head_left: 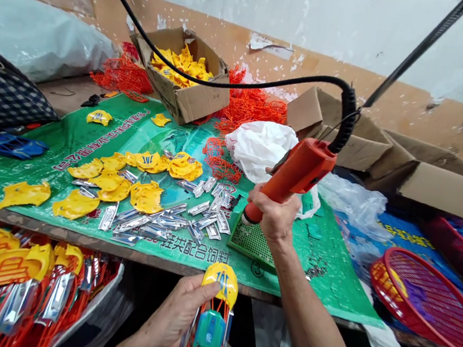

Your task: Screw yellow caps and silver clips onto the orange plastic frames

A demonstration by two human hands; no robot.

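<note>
My right hand (274,213) is wrapped round an orange electric screwdriver (294,173) hanging on a black coiled cable; its tip is down on a small green perforated tray (250,242) on the table. My left hand (174,318) holds a toy assembly (214,318) below the table edge: a yellow cap on top, a teal body, orange wire frame below. Loose yellow plastic pieces (108,181) and silver metal parts (175,220) lie spread on the green mat (93,134) to the left of the screwdriver.
A cardboard box (182,97) of yellow pieces stands at the back, with orange wire frames (248,105) around it. Finished assemblies fill a bin (10,287) at lower left. A red basket (430,302) sits right. White plastic bag (260,143) behind the tool.
</note>
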